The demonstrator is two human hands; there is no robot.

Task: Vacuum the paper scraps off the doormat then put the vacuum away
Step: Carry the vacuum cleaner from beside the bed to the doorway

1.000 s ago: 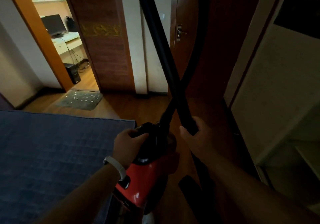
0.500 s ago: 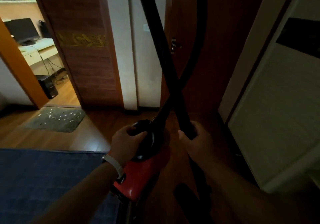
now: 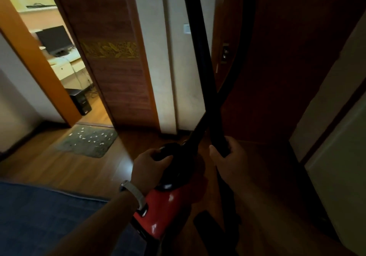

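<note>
Grey rectangular doormat (image 3: 87, 143) left of frame centre at the lit doorway (image 3: 65, 73), long side across the threshold, white paper scraps (image 3: 93, 137) strewn over it. Lies up-left of both hands, well apart. Left hand (image 3: 148, 166), nearer, grasps the black top of the red plastic vacuum (image 3: 164, 210). Right hand (image 3: 230, 157) clenches the black rigid wand (image 3: 207, 73), steeply upright; nozzle (image 3: 208, 224) probably the dim shape below.

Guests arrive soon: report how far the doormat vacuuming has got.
Done: nothing; white paper scraps litter the grey rectangular doormat. In hand: left hand grips the black top of the red canister vacuum, right hand grips its black rigid tube, away from the mat. Left: vacuuming, then storage.
</note>
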